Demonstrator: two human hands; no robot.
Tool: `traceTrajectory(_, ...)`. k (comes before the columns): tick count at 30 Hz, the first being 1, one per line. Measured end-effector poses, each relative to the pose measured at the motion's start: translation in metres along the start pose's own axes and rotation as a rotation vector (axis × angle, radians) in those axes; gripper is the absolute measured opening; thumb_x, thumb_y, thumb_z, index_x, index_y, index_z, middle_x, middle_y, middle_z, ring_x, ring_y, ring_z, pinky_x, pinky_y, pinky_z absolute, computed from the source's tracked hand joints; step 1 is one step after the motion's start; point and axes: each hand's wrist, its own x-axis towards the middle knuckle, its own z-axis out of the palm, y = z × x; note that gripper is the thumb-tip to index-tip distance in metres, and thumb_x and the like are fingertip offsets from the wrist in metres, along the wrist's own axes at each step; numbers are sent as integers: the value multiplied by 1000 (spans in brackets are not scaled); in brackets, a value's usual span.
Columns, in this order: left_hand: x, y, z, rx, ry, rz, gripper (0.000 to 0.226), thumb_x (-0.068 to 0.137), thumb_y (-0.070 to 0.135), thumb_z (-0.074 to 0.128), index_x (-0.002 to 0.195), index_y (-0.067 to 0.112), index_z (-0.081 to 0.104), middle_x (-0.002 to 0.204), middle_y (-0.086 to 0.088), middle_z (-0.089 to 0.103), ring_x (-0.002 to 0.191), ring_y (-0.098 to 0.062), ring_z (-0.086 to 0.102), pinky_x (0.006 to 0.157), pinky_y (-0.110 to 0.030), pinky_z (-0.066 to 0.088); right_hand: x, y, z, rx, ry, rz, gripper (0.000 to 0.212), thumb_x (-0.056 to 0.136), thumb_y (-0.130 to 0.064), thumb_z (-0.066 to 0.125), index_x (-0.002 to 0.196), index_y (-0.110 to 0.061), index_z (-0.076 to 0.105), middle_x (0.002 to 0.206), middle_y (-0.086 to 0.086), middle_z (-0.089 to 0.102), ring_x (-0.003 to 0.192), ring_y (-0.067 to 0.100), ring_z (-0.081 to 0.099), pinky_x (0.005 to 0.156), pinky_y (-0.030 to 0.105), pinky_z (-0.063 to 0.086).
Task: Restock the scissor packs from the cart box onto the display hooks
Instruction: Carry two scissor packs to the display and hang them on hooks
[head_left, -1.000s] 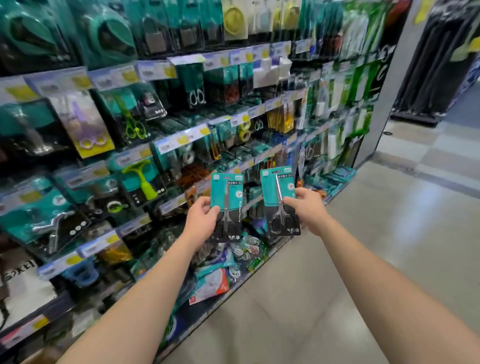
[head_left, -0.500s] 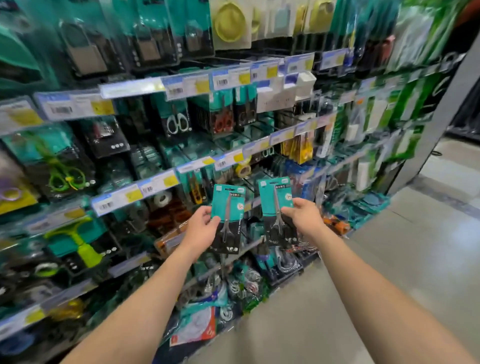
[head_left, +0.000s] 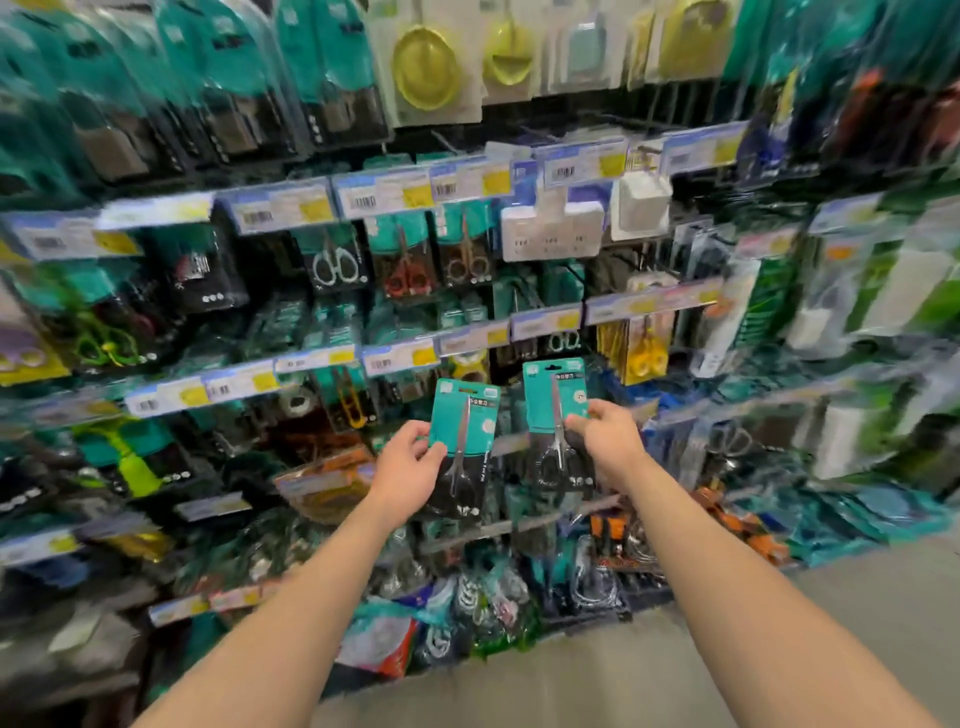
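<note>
Facing the display, two packs are not hanging yet: the left hand is pinching the left pack, the right hand the right pack.

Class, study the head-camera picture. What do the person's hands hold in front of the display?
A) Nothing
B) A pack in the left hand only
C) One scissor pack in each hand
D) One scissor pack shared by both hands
C: the left hand grips one teal scissor pack and the right hand pinches a second pack, the two packs held apart.
</note>
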Motion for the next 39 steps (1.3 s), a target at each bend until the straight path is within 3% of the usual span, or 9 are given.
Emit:
traceTrajectory(5,3,11,19,2,20,-9,11,104,19,54,115,19,57,109,1,73,78,-15,69,62,-29,46,15,-5,-12,-35,-39,-33,23,93,-15,64,115,-9,67,108,6,73,103,28,70,91,49,53)
traceTrajectory(10,13,14,28,-20,23,17,6,103,18,58,104,24,58,105,11,73,85,-8,71,62,-19,48,25,-8,-17,-92,-32,-55,21,95,-17,63,114,-10,69,110,13,73,107,35,66,89,52,52)
traceTrajectory(15,27,14,31,-77,3,13,7,103,17,57,103,24,59,103,12,73,94,-10,71,74,-30,54,37,-13,-17,-122,-9,-54,19,94,-18,64,111,-13,70,106,7,73,105,29,67,89,49,53)
traceTrajectory(18,37,12,32,-68,-10,28,4,103,19,58,105,22,59,103,11,74,93,-15,72,70,-33,52,45,-14,-17,-129,7,-61,20,92,-20,66,111,-14,71,103,3,74,101,27,69,89,48,56)
traceTrajectory(22,45,9,39,-75,-33,35,4,102,20,58,102,24,59,105,9,73,94,-15,72,76,-40,56,53,-10,-17,-112,11,-76,15,94,-18,65,108,-14,70,101,2,72,91,23,68,80,40,55)
traceTrajectory(27,48,8,48,-103,-39,30,6,102,17,59,102,23,59,106,9,74,96,-9,71,74,-32,57,65,-4,-18,-82,-12,-67,15,96,-16,63,110,-13,68,112,4,72,98,22,67,82,40,56)
traceTrajectory(33,51,17,54,-112,21,9,5,103,18,59,103,23,60,105,9,73,98,-9,70,68,-24,49,81,-5,-17,12,-84,-70,25,97,-13,61,120,-7,66,113,5,71,92,21,65,67,31,50)
traceTrajectory(36,48,20,59,-127,53,-11,6,102,18,59,103,24,60,108,6,73,100,-12,70,70,-24,49,85,-6,-18,37,-148,-106,22,96,-10,61,117,-8,68,113,1,70,96,16,65,73,25,48)
traceTrajectory(39,45,22,65,-127,99,-30,6,101,14,60,104,18,60,106,3,75,95,-14,71,71,-26,50,90,-7,-19,45,-208,-152,21,95,-10,62,114,-12,70,115,1,72,101,15,67,84,29,52)
